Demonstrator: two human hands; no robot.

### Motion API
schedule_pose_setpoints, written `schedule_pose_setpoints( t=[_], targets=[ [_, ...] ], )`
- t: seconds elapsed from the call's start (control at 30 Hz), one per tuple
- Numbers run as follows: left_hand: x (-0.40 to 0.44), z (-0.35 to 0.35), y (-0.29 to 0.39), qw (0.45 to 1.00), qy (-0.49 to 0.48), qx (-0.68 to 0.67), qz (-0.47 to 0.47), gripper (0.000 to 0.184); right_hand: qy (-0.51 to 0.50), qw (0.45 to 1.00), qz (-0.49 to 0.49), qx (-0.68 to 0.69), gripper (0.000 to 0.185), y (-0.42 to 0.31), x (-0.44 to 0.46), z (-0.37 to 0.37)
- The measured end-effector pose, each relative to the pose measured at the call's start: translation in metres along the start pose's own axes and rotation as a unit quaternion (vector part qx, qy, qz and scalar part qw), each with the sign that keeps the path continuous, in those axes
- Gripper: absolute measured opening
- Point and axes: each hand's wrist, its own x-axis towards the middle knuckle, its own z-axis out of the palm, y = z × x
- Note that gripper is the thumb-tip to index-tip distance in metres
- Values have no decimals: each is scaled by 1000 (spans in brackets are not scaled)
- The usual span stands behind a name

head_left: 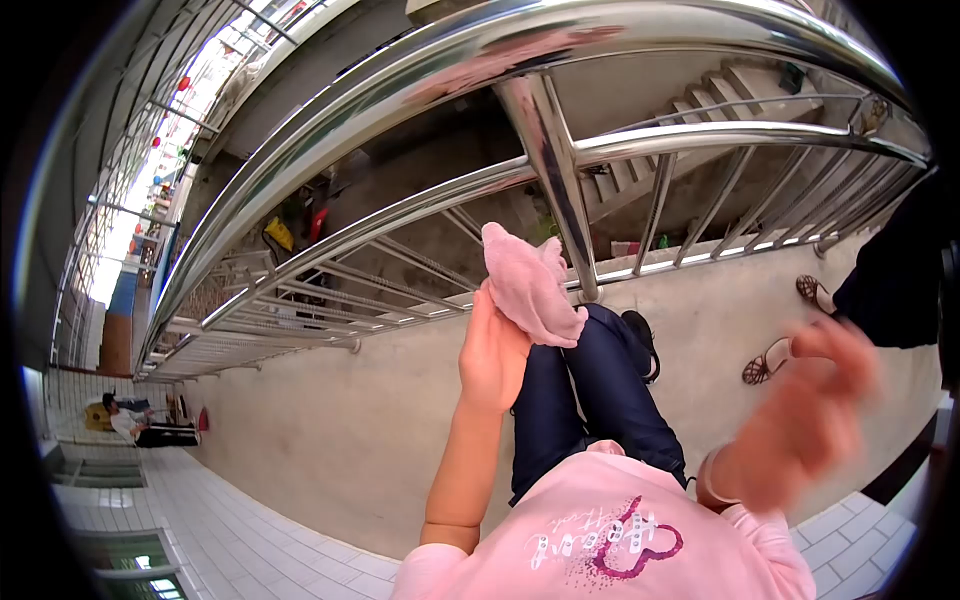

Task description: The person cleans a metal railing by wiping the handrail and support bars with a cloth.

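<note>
A crumpled pink cloth rests against the palm and fingers of my left hand, in front of the shiny metal railing. The cloth hides most of that hand's fingertips. On the right, my right hand is raised away from the cloth and blurred by motion, so its fingers are hard to make out. Nothing can be made out in it.
Beyond the railing lie a lower floor and concrete stairs. At the right edge stands another person in dark clothes and sandals. A seated person is far left, near a white tiled wall.
</note>
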Motion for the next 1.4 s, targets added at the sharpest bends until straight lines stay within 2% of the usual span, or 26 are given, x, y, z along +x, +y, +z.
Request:
schedule_pose_setpoints(
  t=[0.03, 0.07, 0.1, 0.13, 0.17, 0.2, 0.23, 0.3, 0.33, 0.4, 0.43, 0.47, 0.53, 0.57, 0.63, 0.67, 0.77, 0.83, 0.93, 1.0, 1.07, 1.2, 1.27, 1.4],
  targets=[
    [-5, 8, 4, 999, -34, 8, 0, 67, 1, 1000, 7, -5, 67, -4, -1, 0],
    [-10, 14, 9, 998, -68, 16, -2, 66, -31, 993, 77, 90, 69, -1, 2, 22],
    [6, 17, 2, 996, -77, 38, -1, 66, -85, 994, 63, 37, 68, 28, 4, 37],
    [3, 26, -3, 992, -74, 98, 10, 66, -78, 991, 71, 81, 60, 34, 1, 57],
    [6, 32, -10, 986, -75, 150, 26, 66, -105, 991, 72, 35, 47, 38, 2, 67],
    [11, 16, -12, 906, -97, 395, 116, 64, -63, 997, 41, -2, 41, 53, -3, 82],
    [17, 14, -5, 905, -101, 400, 105, 64, -57, 997, 50, 0, 41, 66, -8, 91],
    [36, 18, 9, 944, -90, 317, 2, 62, -17, 995, 90, 30, 40, 88, -10, 100],
    [45, 19, 18, 915, -103, 387, 45, 55, 8, 994, 94, 47, 37, 94, -8, 103],
    [69, 6, 30, 801, -115, 554, 193, 38, 42, 992, 100, 66, 35, 99, 2, 108],
    [79, 14, 32, 777, -18, 561, 287, 20, 72, 988, 105, 85, 34, 99, 7, 112],
    [93, 16, 36, 698, 58, 611, 369, 20, 90, 989, 87, 77, 34, 101, 15, 116],
    [125, 8, 46, 589, 137, 651, 459, 23, 111, 990, 66, 59, 35, 104, 29, 126],
    [142, -3, 50, 589, 134, 653, 456, 23, 130, 990, 37, 41, 36, 107, 36, 132],
    [164, -20, 51, 552, 122, 728, 388, 25, 164, 986, 17, 37, 38, 116, 47, 145],
    [167, -26, 45, 465, 170, 838, 229, 32, 172, 985, -12, 17, 38, 120, 51, 148],
    [169, -26, 40, 450, 171, 836, 263, 38, 187, 981, -44, -9, 37, 133, 53, 158],
    [172, -29, 38, 443, 173, 830, 290, 38, 201, 973, -89, -75, 36, 140, 52, 163],
    [171, -29, 37, 436, 178, 830, 300, 33, 225, 963, -111, -95, 37, 142, 58, 168],
    [171, -30, 36, 412, 175, 835, 319, 29, 220, 963, -122, -99, 37, 140, 64, 166],
    [171, -32, 36, 417, 176, 832, 321, 29, 219, 958, -148, -110, 35, 144, 65, 164],
    [172, -31, 37, 422, 174, 825, 333, 30, 219, 961, -125, -111, 34, 154, 54, 166],
    [171, -30, 35, 418, 175, 826, 336, 30, 225, 950, -176, -127, 35, 154, 61, 165],
    [170, -26, 35, 415, 166, 834, 324, 30, 214, 963, -136, -95, 34, 139, 70, 161]
  ],
)
